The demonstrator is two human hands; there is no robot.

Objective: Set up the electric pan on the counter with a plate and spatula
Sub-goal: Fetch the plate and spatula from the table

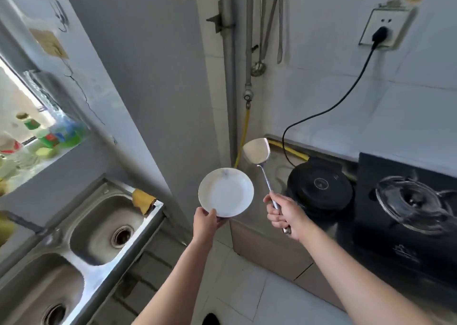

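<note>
— What are the hands doing?

— Both arms reach forward, bare, side by side but apart. The left hand (207,222) pinches the near rim of a white plate (225,192), thumb on top, fingers underneath, so the plate tips slightly toward the camera and hangs in the air over the floor, just left of the surface (262,235).

— And the other one?

— The right hand (284,214) is wrapped in a fist round the lower handle of a metal spatula (257,152). The handle end pokes out below the palm; the blade points up and away, above the near left corner of the surface.

— Where's the electric pan?

— A round black appliance (320,188) sits on the surface just right of the spatula, its cord (346,97) running up to a wall socket (382,29). Whether a pan sits on it, I cannot tell. Right of it is a black gas stove (408,201).

— Anything on the left?

— A steel double sink (81,238) with a yellow cloth (143,199) on its far corner.
</note>
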